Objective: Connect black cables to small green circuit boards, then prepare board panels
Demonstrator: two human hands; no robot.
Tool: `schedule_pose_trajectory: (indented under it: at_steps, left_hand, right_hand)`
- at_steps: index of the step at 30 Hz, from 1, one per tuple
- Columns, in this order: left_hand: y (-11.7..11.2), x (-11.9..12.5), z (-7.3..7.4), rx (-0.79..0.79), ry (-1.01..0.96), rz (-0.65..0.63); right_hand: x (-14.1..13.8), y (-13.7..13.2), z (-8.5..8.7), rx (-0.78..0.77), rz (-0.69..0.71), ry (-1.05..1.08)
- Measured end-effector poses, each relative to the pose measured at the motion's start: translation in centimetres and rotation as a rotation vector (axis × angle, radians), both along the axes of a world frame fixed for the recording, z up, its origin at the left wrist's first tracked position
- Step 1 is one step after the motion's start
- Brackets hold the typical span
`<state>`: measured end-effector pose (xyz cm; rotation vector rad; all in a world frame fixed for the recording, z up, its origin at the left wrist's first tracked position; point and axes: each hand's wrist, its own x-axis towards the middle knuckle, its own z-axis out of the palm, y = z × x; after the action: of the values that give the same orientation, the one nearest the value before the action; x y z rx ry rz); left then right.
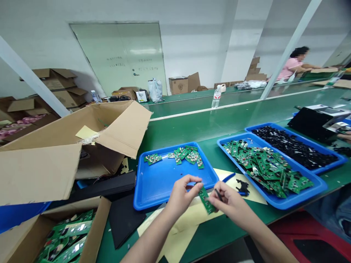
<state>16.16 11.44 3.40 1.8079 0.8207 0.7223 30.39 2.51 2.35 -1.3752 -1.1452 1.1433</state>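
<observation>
My left hand (182,193) pinches the upper end of a small green circuit board (206,201) between thumb and fingers. At the board's lower right edge is my right hand (229,201), closed around a thin black piece (218,194) whose kind I cannot make out; its fingertips touch the board. Just beyond the hands lies a blue tray (164,179) with several green boards (192,155) toward its far side. Black plastic parts (242,187) and a blue-handled tool (229,178), partly hidden, rest on yellowish paper (255,193) beside my right hand.
To the right stand a blue tray heaped with boards (263,164) and another with small black parts (296,146). A carton of boards (101,226) and a large open carton (38,168) are at left. A bottle (216,96) stands farther back; a person (292,67) sits beyond.
</observation>
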Motion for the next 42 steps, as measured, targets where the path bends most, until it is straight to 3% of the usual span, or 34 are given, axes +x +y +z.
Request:
schedule_pose_trajectory:
  at_steps: [2, 4, 7, 9, 11, 14, 20, 23, 28, 31, 34, 38, 42]
  left_hand:
    - [2.8, 1.2, 0.0, 0.222, 0.185, -0.017]
    - [5.8, 2.4, -0.2, 0.462, 0.512, 0.065]
    - [9.6, 3.9, -0.7, 0.529, 0.648, 0.154]
    - [11.2, 4.6, -1.2, 0.535, 0.721, 0.202]
    - [12.1, 5.0, -1.7, 0.539, 0.776, 0.236]
    - [12.6, 5.3, -1.9, 0.542, 0.804, 0.257]
    - [12.9, 4.4, -1.5, 0.491, 0.741, 0.191]
    - [12.0, 3.1, -1.2, 0.401, 0.683, 0.162]
    - [7.8, 0.2, -0.3, 0.138, 0.484, 0.087]
    - [4.5, -1.5, 0.3, -0.249, 0.059, 0.009]
    - [2.1, -2.6, 0.4, -0.330, 0.025, 0.002]
    - [1.0, -2.3, 0.3, -0.341, 0.026, 0.017]
    - [1.4, -0.9, 0.6, -0.281, 0.011, -0.071]
  right_hand:
    - [2.9, 0.4, -0.5, 0.024, -0.156, -0.053]
    - [6.5, 0.7, -0.8, 0.042, -0.340, -0.130]
    - [12.5, 0.8, -1.2, 0.048, -0.680, -0.335]
    - [15.7, 0.6, -1.2, -0.027, -0.867, -0.529]
    - [18.0, 0.4, -1.1, -0.097, -0.948, -0.621]
    - [19.5, 0.0, -0.9, -0.134, -0.950, -0.640]
    - [17.9, -1.6, -0.1, -0.077, -0.970, -0.676]
    - [15.4, -1.9, 0.5, 0.023, -0.841, -0.497]
    - [10.0, -1.2, 0.5, 0.173, -0.594, -0.231]
    - [7.4, -0.4, -0.3, 0.178, -0.488, -0.240]
    - [6.0, 0.1, -1.3, 0.169, -0.433, -0.309]
    - [6.2, 0.0, -2.0, 0.188, -0.396, -0.367]
    - [10.0, 0.2, -1.5, 0.138, -0.654, -0.661]
